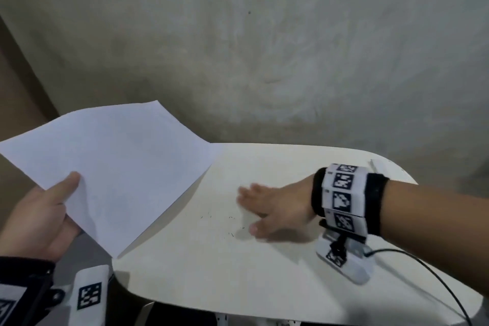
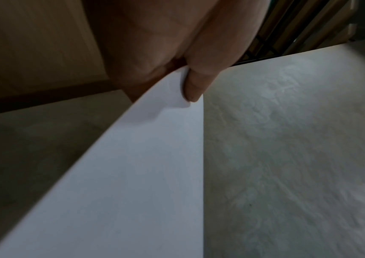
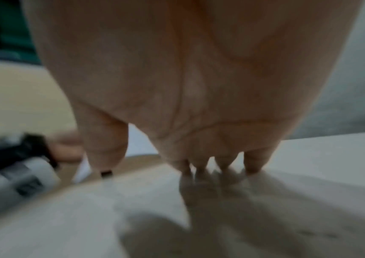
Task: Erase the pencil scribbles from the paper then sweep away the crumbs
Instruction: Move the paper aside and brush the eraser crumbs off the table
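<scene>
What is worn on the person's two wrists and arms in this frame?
The right wrist carries a black band ringed with white blocks bearing black square markers, a white camera unit beneath and a thin black cable. The left wrist shows a similar white marker block, black strap and dark sleeve.

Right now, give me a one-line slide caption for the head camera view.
Left hand holds the paper lifted off the table while the flat right hand sweeps dark eraser crumbs.
</scene>
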`<act>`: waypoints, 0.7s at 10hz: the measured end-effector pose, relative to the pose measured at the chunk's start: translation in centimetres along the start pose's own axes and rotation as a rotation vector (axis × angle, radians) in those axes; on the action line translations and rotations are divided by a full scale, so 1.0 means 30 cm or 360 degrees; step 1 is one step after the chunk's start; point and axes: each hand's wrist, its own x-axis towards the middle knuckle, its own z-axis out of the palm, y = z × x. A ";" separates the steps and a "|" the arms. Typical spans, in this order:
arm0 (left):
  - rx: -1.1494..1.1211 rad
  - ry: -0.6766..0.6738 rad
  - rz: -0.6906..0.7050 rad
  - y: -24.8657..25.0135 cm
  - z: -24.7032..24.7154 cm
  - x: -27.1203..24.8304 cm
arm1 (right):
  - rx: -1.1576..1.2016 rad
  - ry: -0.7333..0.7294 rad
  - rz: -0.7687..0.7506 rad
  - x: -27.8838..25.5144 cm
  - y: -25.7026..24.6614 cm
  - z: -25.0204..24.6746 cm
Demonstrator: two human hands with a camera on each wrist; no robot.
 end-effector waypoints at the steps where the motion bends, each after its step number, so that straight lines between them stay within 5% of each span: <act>1: 0.0213 -0.0113 -0.0044 0.026 0.027 -0.002 | 0.0454 0.0242 -0.0104 -0.112 0.046 -0.011; 2: 0.0322 -0.0099 0.0040 0.088 0.091 0.012 | 0.0390 0.0524 0.0421 -0.180 0.219 -0.020; 3: 0.0592 -0.0093 0.0210 0.182 0.183 0.046 | 0.0011 0.0252 0.0993 -0.143 0.301 -0.011; 4: 0.0864 -0.0151 0.0382 0.266 0.281 0.063 | -0.0011 0.0261 0.0773 -0.056 0.153 0.068; 5: 0.1181 -0.0253 0.0393 0.320 0.368 0.087 | -0.0032 0.0075 0.0156 -0.073 -0.020 0.090; 6: 0.1523 -0.0290 0.0363 0.326 0.432 0.119 | 0.0360 0.0135 0.0008 -0.097 0.014 0.005; 7: 0.1905 -0.0226 0.0372 0.313 0.481 0.151 | 0.0115 0.0464 0.0449 -0.107 0.110 -0.034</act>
